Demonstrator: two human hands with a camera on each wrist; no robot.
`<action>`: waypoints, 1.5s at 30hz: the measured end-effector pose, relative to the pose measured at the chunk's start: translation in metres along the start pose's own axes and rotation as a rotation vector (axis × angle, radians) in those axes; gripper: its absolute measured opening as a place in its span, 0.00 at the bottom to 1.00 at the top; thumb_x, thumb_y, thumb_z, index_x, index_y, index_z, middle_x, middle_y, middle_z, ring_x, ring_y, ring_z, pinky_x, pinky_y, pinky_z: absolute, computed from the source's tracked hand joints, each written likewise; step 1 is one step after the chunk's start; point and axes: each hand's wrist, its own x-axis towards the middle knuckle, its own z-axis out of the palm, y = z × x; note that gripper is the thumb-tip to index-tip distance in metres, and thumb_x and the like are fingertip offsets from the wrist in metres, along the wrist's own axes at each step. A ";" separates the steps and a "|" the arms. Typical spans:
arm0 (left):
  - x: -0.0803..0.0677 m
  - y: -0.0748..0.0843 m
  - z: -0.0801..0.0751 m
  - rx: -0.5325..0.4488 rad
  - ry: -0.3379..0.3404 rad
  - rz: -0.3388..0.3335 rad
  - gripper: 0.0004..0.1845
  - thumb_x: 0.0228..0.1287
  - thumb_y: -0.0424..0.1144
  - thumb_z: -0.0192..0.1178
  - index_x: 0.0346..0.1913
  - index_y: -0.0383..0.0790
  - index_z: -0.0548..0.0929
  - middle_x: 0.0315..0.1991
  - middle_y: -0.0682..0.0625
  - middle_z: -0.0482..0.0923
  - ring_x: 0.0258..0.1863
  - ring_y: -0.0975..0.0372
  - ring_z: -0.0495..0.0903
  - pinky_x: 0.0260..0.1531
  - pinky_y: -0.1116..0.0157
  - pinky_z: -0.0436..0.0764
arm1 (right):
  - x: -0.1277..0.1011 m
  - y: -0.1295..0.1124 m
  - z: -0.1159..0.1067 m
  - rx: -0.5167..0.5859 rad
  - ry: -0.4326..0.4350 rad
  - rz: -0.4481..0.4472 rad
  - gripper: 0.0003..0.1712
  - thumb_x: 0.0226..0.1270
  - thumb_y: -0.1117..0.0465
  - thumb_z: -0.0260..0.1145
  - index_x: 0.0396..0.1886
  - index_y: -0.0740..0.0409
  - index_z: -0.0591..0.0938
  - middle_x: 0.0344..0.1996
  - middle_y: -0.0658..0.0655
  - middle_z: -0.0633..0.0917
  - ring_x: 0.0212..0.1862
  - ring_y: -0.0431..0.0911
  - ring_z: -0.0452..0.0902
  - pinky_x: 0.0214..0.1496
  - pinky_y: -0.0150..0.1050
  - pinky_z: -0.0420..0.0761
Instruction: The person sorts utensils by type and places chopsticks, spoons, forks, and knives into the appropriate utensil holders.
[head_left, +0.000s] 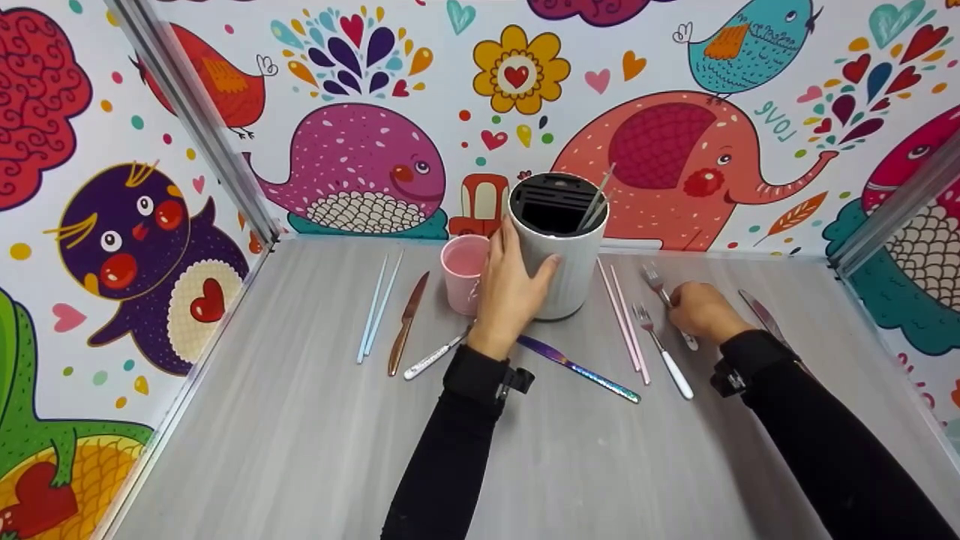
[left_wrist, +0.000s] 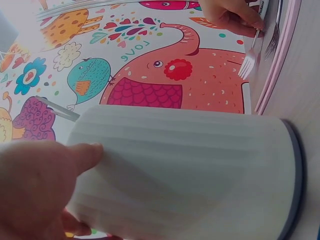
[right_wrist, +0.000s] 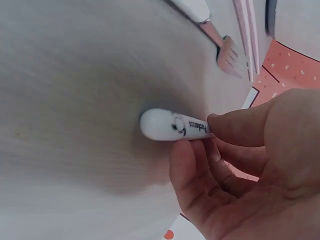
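A white ribbed utensil holder (head_left: 571, 274) with a black slotted top stands upright near the back wall, two pale thin sticks (head_left: 598, 196) leaning in it. My left hand (head_left: 512, 292) holds its left side, thumb on the front and fingers toward the back. The thumb also shows on its wall in the left wrist view. To the right, my right hand (head_left: 705, 309) pinches a white-handled fork (head_left: 654, 277) between thumb and fingers. In the right wrist view, the printed handle end (right_wrist: 162, 125) sticks out of the grip. A second white-handled fork (head_left: 661, 349) lies beside it.
Pink chopsticks (head_left: 624, 322) lie right of the holder, an iridescent knife (head_left: 585, 369) in front. A pink cup (head_left: 459, 277) stands at left, near a copper knife (head_left: 409, 322), blue chopsticks (head_left: 379, 307) and a white-handled utensil (head_left: 435, 356). Another knife (head_left: 765, 315) lies by my right wrist.
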 end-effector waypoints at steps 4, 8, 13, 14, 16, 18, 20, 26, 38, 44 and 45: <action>0.000 -0.001 0.000 0.003 -0.002 -0.002 0.52 0.63 0.64 0.60 0.81 0.48 0.46 0.78 0.45 0.55 0.75 0.53 0.63 0.74 0.52 0.64 | -0.001 -0.003 -0.001 0.014 0.027 -0.032 0.13 0.56 0.66 0.59 0.39 0.70 0.82 0.34 0.68 0.83 0.36 0.57 0.76 0.40 0.51 0.78; 0.000 -0.001 0.000 0.002 -0.004 0.000 0.52 0.63 0.64 0.60 0.81 0.48 0.46 0.78 0.45 0.55 0.75 0.53 0.62 0.74 0.52 0.64 | -0.002 -0.007 -0.001 0.063 0.120 -0.047 0.14 0.58 0.67 0.60 0.42 0.71 0.81 0.37 0.69 0.83 0.38 0.59 0.76 0.43 0.54 0.78; -0.001 0.000 -0.001 0.001 -0.014 -0.010 0.52 0.63 0.64 0.60 0.81 0.49 0.45 0.79 0.46 0.54 0.76 0.54 0.61 0.74 0.51 0.64 | -0.003 -0.014 -0.001 0.135 0.271 -0.072 0.15 0.65 0.66 0.60 0.48 0.71 0.81 0.42 0.71 0.85 0.42 0.61 0.79 0.47 0.57 0.80; -0.001 0.000 -0.001 0.001 -0.016 -0.011 0.52 0.64 0.64 0.60 0.81 0.50 0.44 0.79 0.46 0.54 0.76 0.54 0.61 0.74 0.51 0.64 | -0.004 -0.015 -0.002 0.149 0.296 -0.074 0.15 0.67 0.65 0.61 0.49 0.70 0.81 0.43 0.71 0.85 0.43 0.61 0.80 0.46 0.57 0.81; 0.000 0.001 -0.001 -0.003 -0.020 -0.014 0.52 0.64 0.64 0.60 0.81 0.50 0.44 0.79 0.46 0.53 0.76 0.54 0.61 0.74 0.51 0.64 | -0.004 -0.018 -0.003 0.174 0.343 -0.081 0.14 0.68 0.64 0.62 0.48 0.68 0.82 0.42 0.70 0.86 0.42 0.60 0.81 0.45 0.56 0.82; 0.000 0.001 -0.001 -0.006 -0.022 -0.013 0.52 0.64 0.64 0.59 0.81 0.50 0.44 0.79 0.46 0.53 0.76 0.54 0.61 0.74 0.51 0.64 | -0.004 -0.021 -0.005 0.194 0.373 -0.086 0.13 0.68 0.63 0.63 0.48 0.66 0.82 0.42 0.69 0.87 0.42 0.59 0.82 0.45 0.55 0.83; 0.000 0.002 -0.002 -0.011 -0.022 -0.010 0.52 0.64 0.64 0.59 0.81 0.50 0.44 0.79 0.46 0.53 0.76 0.53 0.61 0.74 0.50 0.64 | -0.005 -0.025 -0.009 0.218 0.387 -0.090 0.13 0.68 0.62 0.63 0.48 0.64 0.83 0.42 0.67 0.87 0.42 0.58 0.82 0.45 0.54 0.83; 0.002 0.002 -0.003 -0.019 -0.005 0.010 0.52 0.63 0.63 0.61 0.81 0.48 0.45 0.78 0.46 0.55 0.74 0.52 0.62 0.73 0.49 0.65 | -0.009 -0.042 -0.021 0.302 0.422 -0.112 0.14 0.67 0.60 0.65 0.48 0.61 0.84 0.42 0.63 0.88 0.43 0.54 0.83 0.42 0.43 0.84; 0.001 -0.001 -0.003 -0.020 -0.013 0.010 0.52 0.64 0.63 0.60 0.81 0.48 0.44 0.78 0.46 0.54 0.75 0.53 0.61 0.73 0.49 0.66 | -0.030 -0.086 -0.041 0.355 0.334 -0.326 0.09 0.66 0.57 0.68 0.45 0.48 0.86 0.38 0.49 0.89 0.40 0.43 0.83 0.42 0.27 0.83; -0.001 -0.001 -0.002 -0.016 -0.015 0.008 0.52 0.63 0.64 0.60 0.81 0.50 0.43 0.79 0.46 0.53 0.76 0.53 0.61 0.73 0.51 0.65 | -0.037 -0.104 -0.040 0.313 0.359 -0.455 0.09 0.65 0.56 0.70 0.44 0.47 0.86 0.38 0.47 0.89 0.41 0.41 0.83 0.42 0.37 0.87; -0.001 -0.001 -0.002 -0.019 -0.014 0.010 0.52 0.63 0.63 0.60 0.81 0.50 0.43 0.79 0.46 0.53 0.75 0.53 0.61 0.73 0.51 0.65 | -0.038 -0.107 -0.040 0.309 0.367 -0.479 0.09 0.65 0.56 0.70 0.44 0.47 0.86 0.39 0.47 0.89 0.41 0.40 0.83 0.42 0.37 0.87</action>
